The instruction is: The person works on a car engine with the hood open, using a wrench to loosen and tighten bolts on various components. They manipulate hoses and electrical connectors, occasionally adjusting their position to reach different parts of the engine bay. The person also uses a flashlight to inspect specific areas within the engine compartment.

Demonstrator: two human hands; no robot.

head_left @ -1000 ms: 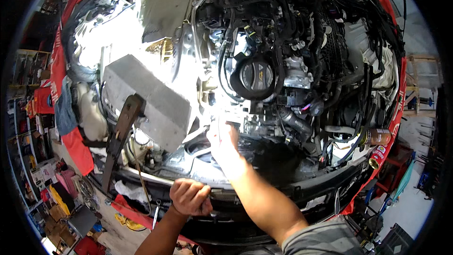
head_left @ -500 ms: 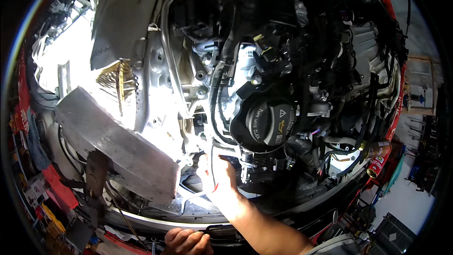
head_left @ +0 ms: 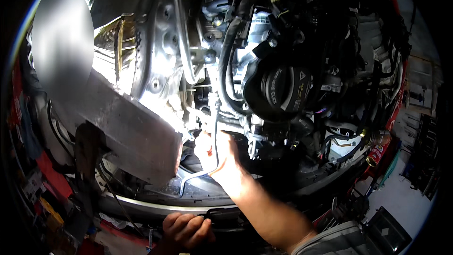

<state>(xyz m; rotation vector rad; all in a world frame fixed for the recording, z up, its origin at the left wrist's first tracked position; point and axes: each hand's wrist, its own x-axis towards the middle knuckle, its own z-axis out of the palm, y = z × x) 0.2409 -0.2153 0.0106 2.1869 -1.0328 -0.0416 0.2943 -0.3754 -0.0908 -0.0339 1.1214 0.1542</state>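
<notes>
My right hand (head_left: 218, 153) reaches into the car's engine bay from the lower right. Its fingers are curled, and what lies inside them is hidden. A thin dark line, a hose or cable (head_left: 215, 127), runs down across the front of this hand and bends left below it. To the hand's left is the blunt end of a long grey metal beam (head_left: 132, 137). Up and to the right sits a black oil filler cap (head_left: 285, 89). My left hand (head_left: 188, 229) is closed, fingers curled, by the front edge of the bay; its grip is hidden.
Bright light falls on the left inner body panel (head_left: 163, 82). A metal pipe (head_left: 183, 33) and black hoses (head_left: 227, 61) run down beside the engine. On the right edge lies a spray can (head_left: 377, 153). A blurred oval covers the upper left.
The engine parts sit higher and the oil filler cap farther right in the picture. The right hand appears a little higher, with more of the thin line showing. Both hands stay curled.
</notes>
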